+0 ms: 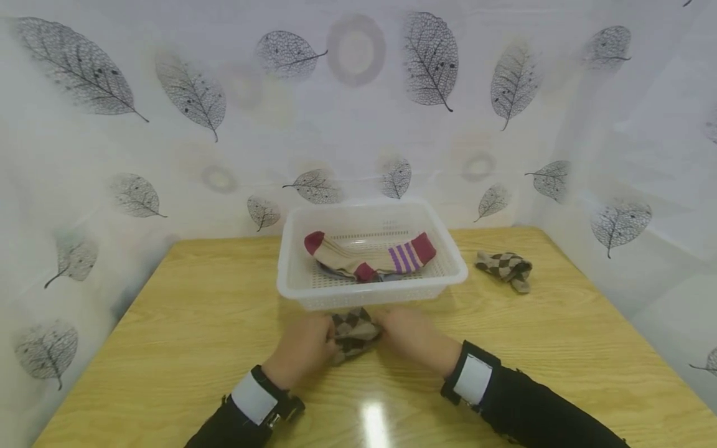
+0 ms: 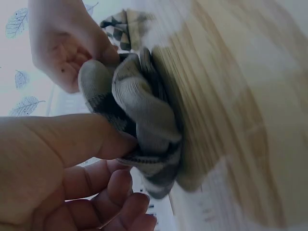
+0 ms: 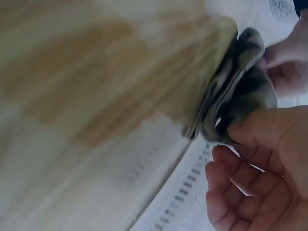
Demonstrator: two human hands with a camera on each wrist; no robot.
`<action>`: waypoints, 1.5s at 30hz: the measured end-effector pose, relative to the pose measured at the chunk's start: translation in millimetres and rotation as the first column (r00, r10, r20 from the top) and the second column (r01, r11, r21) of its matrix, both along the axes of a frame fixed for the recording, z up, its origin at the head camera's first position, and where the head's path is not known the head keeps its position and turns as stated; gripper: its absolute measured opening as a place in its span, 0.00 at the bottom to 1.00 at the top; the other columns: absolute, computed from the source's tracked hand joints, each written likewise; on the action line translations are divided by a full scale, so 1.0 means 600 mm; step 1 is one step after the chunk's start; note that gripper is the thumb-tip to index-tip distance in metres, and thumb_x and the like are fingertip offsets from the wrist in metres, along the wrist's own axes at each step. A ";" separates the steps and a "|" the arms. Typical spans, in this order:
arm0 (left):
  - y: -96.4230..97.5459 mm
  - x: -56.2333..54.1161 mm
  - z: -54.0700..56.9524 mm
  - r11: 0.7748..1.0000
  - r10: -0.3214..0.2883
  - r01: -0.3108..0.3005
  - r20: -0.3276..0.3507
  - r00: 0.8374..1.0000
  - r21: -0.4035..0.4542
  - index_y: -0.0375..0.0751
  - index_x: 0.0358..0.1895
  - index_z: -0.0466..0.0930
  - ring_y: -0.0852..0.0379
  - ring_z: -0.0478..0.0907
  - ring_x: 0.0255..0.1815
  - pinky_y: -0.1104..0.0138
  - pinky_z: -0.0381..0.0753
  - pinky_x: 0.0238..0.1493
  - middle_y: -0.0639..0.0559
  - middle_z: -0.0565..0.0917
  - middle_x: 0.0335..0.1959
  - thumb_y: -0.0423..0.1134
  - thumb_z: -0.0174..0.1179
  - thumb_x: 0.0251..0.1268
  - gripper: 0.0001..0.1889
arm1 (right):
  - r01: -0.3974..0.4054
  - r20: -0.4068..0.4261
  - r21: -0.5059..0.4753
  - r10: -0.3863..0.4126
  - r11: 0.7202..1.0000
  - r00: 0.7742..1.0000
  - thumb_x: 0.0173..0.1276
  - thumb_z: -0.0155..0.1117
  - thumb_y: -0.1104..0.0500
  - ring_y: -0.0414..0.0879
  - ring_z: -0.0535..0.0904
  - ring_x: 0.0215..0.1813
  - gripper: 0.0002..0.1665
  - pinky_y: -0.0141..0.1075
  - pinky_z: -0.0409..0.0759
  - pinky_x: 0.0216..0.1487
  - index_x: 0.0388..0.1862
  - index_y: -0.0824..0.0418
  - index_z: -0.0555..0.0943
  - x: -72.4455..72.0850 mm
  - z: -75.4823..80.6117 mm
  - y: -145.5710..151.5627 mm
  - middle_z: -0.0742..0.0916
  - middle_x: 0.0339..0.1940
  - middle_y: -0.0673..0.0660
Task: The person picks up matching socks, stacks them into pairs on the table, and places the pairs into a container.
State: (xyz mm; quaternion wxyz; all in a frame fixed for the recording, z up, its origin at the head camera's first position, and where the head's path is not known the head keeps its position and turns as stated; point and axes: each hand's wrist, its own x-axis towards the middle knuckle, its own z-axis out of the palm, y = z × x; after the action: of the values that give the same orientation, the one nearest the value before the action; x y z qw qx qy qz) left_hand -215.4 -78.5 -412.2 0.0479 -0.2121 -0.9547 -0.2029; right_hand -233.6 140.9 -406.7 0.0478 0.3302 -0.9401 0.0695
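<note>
Between both hands, just in front of the white basket, is a bunched brown-and-beige checked sock [image 1: 354,333]. My left hand [image 1: 304,348] pinches its left side; in the left wrist view the thumb [image 2: 103,139] presses into the folded knit near a cuff edge. On the other side my right hand [image 1: 413,339] pinches the sock between thumb and fingers [image 3: 226,163]. The crumpled sock [image 2: 144,106] shows several folds close over the table. A second checked sock [image 1: 506,267] lies crumpled to the right of the basket.
A white plastic basket [image 1: 288,283] with slotted walls stands at the back middle of the wooden table [image 1: 185,323]. Inside lie beige socks with dark red toe, heel and cuff and purple stripes [image 1: 364,256]. A leaf-patterned curtain [image 1: 347,124] hangs behind the table.
</note>
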 end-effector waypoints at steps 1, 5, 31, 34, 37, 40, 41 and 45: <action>-0.002 -0.001 0.002 1.000 -0.002 0.002 0.003 1.000 0.004 0.45 0.19 0.75 0.61 0.68 0.21 0.68 0.69 0.23 0.58 0.73 0.19 0.31 0.67 0.42 0.09 | 0.011 0.014 -0.019 -0.010 1.000 1.000 0.54 0.69 0.66 0.46 0.78 0.28 0.08 0.36 0.76 0.27 0.30 0.57 0.78 -0.001 0.003 0.005 0.81 0.25 0.52; -0.006 -0.002 0.016 1.000 0.000 0.000 -0.015 1.000 0.018 0.44 0.23 0.74 0.62 0.68 0.23 0.68 0.69 0.23 0.58 0.72 0.22 0.29 0.64 0.43 0.08 | 0.002 -0.035 -0.105 -0.006 0.995 0.999 0.52 0.66 0.68 0.43 0.75 0.25 0.10 0.34 0.74 0.25 0.26 0.57 0.75 0.003 0.030 0.019 0.79 0.23 0.50; -0.046 0.018 0.040 0.995 -0.092 0.096 0.248 0.964 -0.003 0.44 0.38 0.82 0.58 0.78 0.34 0.61 0.79 0.36 0.54 0.83 0.34 0.38 0.70 0.55 0.09 | -0.117 0.090 -0.017 0.118 0.993 0.989 0.58 0.70 0.60 0.39 0.77 0.27 0.06 0.33 0.77 0.29 0.33 0.57 0.80 0.034 0.048 0.076 0.83 0.28 0.48; -0.059 0.010 0.045 0.999 0.015 -0.006 0.219 0.976 -0.045 0.41 0.41 0.82 0.54 0.80 0.38 0.58 0.80 0.40 0.50 0.84 0.37 0.37 0.70 0.55 0.10 | -0.055 0.046 -0.006 0.055 0.998 0.997 0.59 0.70 0.61 0.42 0.79 0.28 0.07 0.35 0.78 0.30 0.35 0.59 0.81 0.031 0.059 0.076 0.84 0.29 0.50; -0.074 0.005 0.043 0.993 0.097 -0.079 0.226 0.969 -0.088 0.39 0.41 0.82 0.52 0.80 0.38 0.57 0.80 0.41 0.47 0.84 0.38 0.36 0.70 0.53 0.12 | -0.026 0.040 -0.002 0.026 1.000 0.999 0.57 0.70 0.62 0.42 0.77 0.26 0.06 0.35 0.77 0.29 0.32 0.59 0.80 0.028 0.059 0.078 0.82 0.27 0.49; -0.085 0.001 0.034 0.991 0.126 -0.107 0.272 0.954 -0.084 0.37 0.40 0.82 0.50 0.80 0.37 0.54 0.80 0.40 0.46 0.84 0.37 0.33 0.71 0.50 0.13 | -0.002 0.047 -0.007 0.003 1.000 0.999 0.56 0.70 0.62 0.41 0.76 0.25 0.06 0.35 0.76 0.28 0.29 0.58 0.80 0.024 0.053 0.081 0.80 0.25 0.48; -0.088 0.000 0.031 0.991 0.129 -0.110 0.285 0.950 -0.080 0.37 0.40 0.81 0.50 0.80 0.36 0.54 0.80 0.40 0.46 0.84 0.37 0.33 0.71 0.49 0.13 | 0.005 0.051 -0.007 -0.004 1.000 0.999 0.56 0.70 0.62 0.41 0.75 0.25 0.06 0.34 0.75 0.27 0.28 0.58 0.80 0.023 0.049 0.083 0.80 0.24 0.48; -0.090 -0.001 0.020 0.990 0.136 -0.119 0.317 0.939 -0.075 0.38 0.34 0.81 0.52 0.78 0.31 0.56 0.79 0.35 0.49 0.82 0.31 0.32 0.71 0.47 0.11 | 0.020 0.071 0.019 -0.021 1.000 0.997 0.56 0.71 0.62 0.41 0.73 0.24 0.08 0.35 0.73 0.26 0.26 0.58 0.79 0.021 0.036 0.087 0.77 0.23 0.48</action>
State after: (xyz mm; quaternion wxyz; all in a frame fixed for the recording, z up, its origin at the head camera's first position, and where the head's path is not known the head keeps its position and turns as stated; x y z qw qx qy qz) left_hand -216.2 -132.5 -400.3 -0.1008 -0.1152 -0.9667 -0.2051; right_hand -221.2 192.9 -385.2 0.0118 0.3184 -0.9451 0.0720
